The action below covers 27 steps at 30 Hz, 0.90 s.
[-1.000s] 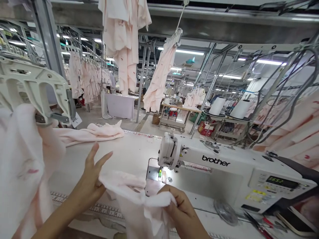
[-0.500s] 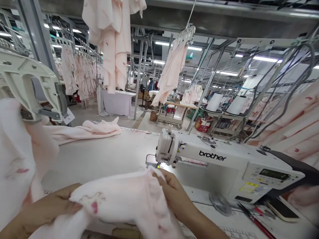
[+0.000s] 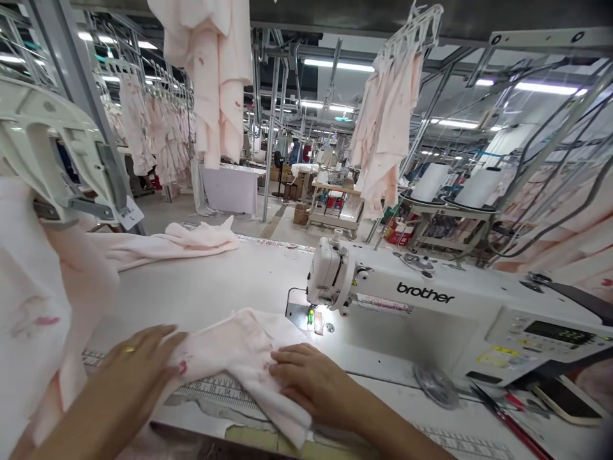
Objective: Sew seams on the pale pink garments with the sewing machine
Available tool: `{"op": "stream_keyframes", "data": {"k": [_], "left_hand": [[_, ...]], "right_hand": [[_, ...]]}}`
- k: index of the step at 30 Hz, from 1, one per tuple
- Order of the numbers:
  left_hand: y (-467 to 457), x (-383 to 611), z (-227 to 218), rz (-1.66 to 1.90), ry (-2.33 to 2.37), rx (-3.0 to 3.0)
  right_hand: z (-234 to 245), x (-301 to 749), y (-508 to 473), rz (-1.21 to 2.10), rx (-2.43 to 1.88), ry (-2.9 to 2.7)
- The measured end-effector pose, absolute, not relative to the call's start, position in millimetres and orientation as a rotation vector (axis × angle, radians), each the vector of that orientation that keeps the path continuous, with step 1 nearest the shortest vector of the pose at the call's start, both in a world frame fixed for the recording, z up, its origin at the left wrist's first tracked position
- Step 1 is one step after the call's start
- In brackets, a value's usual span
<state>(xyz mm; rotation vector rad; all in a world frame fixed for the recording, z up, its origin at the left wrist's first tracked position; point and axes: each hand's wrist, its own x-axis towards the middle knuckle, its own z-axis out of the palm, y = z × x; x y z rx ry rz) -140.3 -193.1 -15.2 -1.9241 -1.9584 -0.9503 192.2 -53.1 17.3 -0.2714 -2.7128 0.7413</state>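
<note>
At the front of the white sewing table (image 3: 163, 300), just left of the Brother sewing machine (image 3: 416, 300), a pale pink printed garment piece (image 3: 234, 345) lies flattened, its far edge near the lit presser foot (image 3: 311, 316) and one near corner over the table's front edge. The left hand (image 3: 138, 364), a ring (image 3: 129, 349) on one finger, rests palm down on the piece's left part, its fingers stretched out and close together rather than curled around the cloth. The right hand (image 3: 306, 380) presses on the right part, palm down, fingers slightly bent and a little apart; its thumb is hidden, so whether it pinches any fabric I cannot tell. A printed measuring scale (image 3: 220, 391) runs beneath the piece. To the left, a white hanger clamp (image 3: 62, 153) carries another pink garment (image 3: 33, 300). A phone (image 3: 569, 399) lies at the far right.
</note>
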Motion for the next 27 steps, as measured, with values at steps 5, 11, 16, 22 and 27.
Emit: {"op": "stream_keyframes", "data": {"k": [5,11,16,22,27], "left_hand": [[-135.6,-49.0,16.8,-0.587,-1.593,-2.816],[-70.9,-28.3,-0.9,-0.313,-1.916,-2.737],[-55.0,-32.3,0.0,-0.260,-1.908,-2.687],[-49.4,-31.5,12.3,-0.254,-1.302,-3.176],[-40.9,-11.2,-8.4,-0.365,-1.538,-3.016]], "right_hand": [[14.1,196.0,-39.5,0.697,-0.156,-2.788],[16.0,220.8,-9.3,0.515,-0.156,-2.760],[14.0,234.1,7.5,0.655,-0.077,-2.697],[-3.8,234.3,9.8,0.703,-0.100,-2.642],[-6.9,247.3,15.1,0.495,-0.293,-2.663]]}}
